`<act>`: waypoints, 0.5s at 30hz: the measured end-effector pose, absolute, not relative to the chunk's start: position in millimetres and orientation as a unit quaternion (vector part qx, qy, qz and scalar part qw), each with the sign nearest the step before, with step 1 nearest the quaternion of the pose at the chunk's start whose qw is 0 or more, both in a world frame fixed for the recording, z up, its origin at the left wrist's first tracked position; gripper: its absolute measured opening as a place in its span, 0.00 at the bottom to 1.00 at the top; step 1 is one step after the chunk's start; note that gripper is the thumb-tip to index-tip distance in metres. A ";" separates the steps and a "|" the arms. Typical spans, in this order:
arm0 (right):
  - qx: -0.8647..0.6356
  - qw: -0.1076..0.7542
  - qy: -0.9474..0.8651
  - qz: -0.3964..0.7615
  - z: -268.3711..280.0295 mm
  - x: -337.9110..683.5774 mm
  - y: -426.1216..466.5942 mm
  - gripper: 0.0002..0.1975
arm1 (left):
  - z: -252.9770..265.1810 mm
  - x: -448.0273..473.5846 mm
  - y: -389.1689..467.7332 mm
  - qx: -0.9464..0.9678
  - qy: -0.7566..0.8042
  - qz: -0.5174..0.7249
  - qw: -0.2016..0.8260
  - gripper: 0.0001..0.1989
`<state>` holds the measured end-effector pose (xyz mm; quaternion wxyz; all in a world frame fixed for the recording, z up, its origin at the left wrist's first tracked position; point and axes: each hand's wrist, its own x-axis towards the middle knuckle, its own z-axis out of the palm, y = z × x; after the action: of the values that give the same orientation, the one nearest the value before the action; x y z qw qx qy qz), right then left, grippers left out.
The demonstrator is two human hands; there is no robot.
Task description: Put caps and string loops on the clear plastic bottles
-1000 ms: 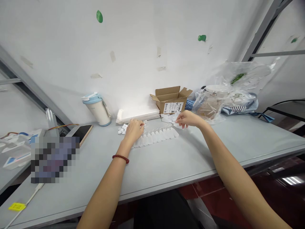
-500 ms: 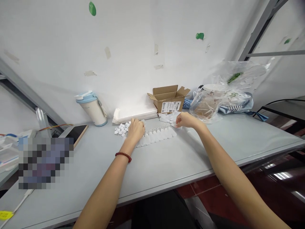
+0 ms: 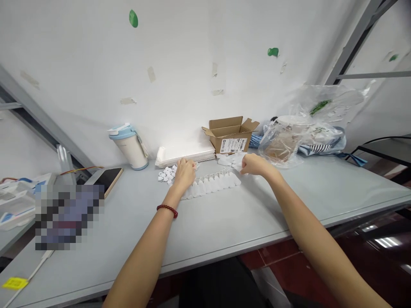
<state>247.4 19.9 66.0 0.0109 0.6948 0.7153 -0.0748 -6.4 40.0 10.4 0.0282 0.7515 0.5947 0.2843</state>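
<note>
A row of translucent white, tongue-shaped pieces (image 3: 213, 184) with thin loops at their tops lies across the table between my hands. My left hand (image 3: 185, 173) is at the row's left end, fingers bent down and closed, the tips hidden behind the hand. Just left of it is a pile of small white pieces (image 3: 165, 174). My right hand (image 3: 257, 164) is closed in a pinch beside a loose heap of flat translucent pieces (image 3: 226, 160), behind the row's right end. What either hand holds is too small or hidden to make out.
Behind my hands are a stack of white sheets (image 3: 186, 154) and an open cardboard box (image 3: 233, 137). A tumbler (image 3: 133, 149) and a phone (image 3: 111, 177) are on the left. Clear plastic bags (image 3: 279, 145) stand at the right. The table's front edge (image 3: 224, 251) is near me.
The view has shifted slightly, so the table things appear a little further right. My right hand has moved slightly relative to the loose heap; my left hand stays at the row's left end.
</note>
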 end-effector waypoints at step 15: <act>0.606 -0.238 0.758 -0.032 55.9 222.6 17.3 0.08 | 11.4 -15.6 55.5 0.570 0.578 0.540 0.222 0.08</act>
<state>222.6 17.3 55.9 -0.2383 0.6057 0.7585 -0.0324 -15.6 55.5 11.4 0.2222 0.5704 0.5778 0.5399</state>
